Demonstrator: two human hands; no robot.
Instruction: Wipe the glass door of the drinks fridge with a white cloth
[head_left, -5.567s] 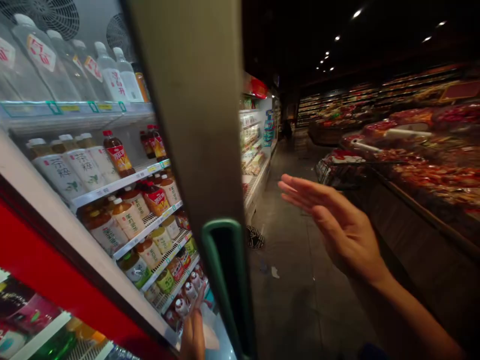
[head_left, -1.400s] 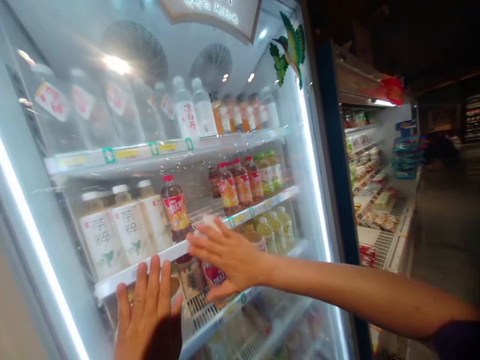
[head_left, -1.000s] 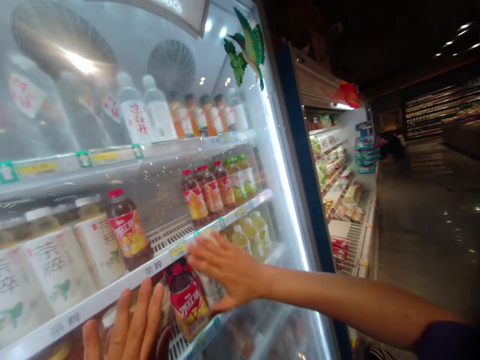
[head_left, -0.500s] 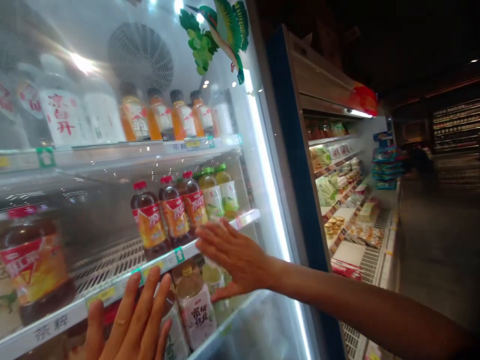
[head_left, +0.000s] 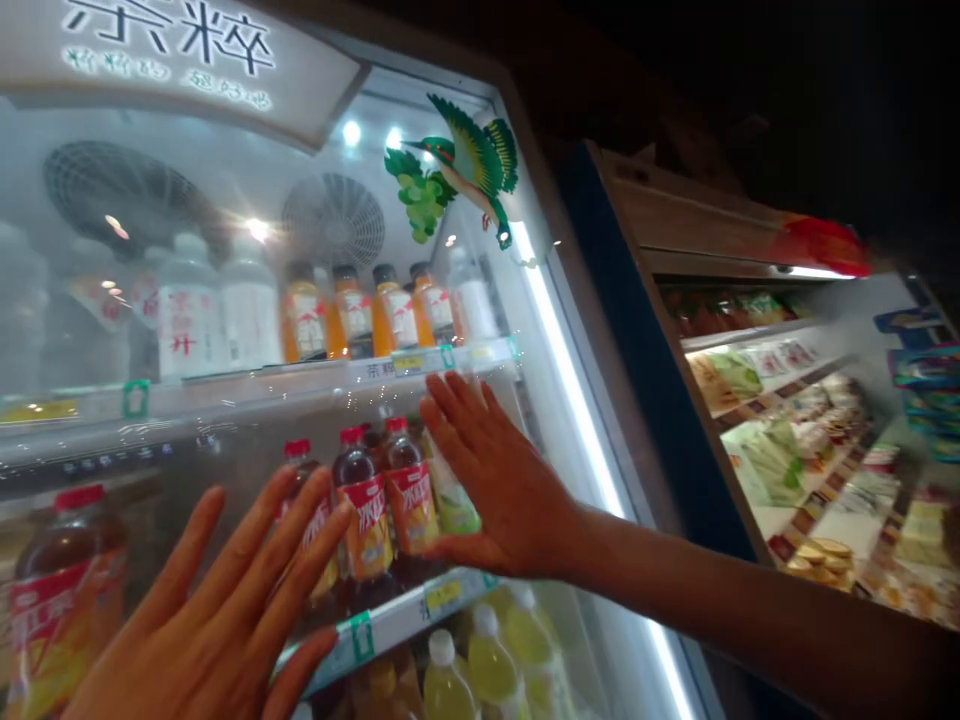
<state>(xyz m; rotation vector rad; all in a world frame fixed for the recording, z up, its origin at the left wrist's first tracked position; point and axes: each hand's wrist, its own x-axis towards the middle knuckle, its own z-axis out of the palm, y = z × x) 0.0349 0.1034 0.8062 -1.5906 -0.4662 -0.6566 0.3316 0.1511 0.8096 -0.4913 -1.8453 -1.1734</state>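
Red-capped bottles [head_left: 366, 530], left hand [head_left: 214, 610] spread before them, right hand [head_left: 504, 485] likewise

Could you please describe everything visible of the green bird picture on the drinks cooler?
The green bird picture looks like a flat decal: raised wings with yellow markings, pale belly, thin beak above a green grape-like bunch. It sits in the upper right corner of the clear glass cooler front, above the bare right hand, which does not touch it.

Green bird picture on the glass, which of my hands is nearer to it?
Right. Your right hand is below the bird picture; your left hand is farther down and to the left.
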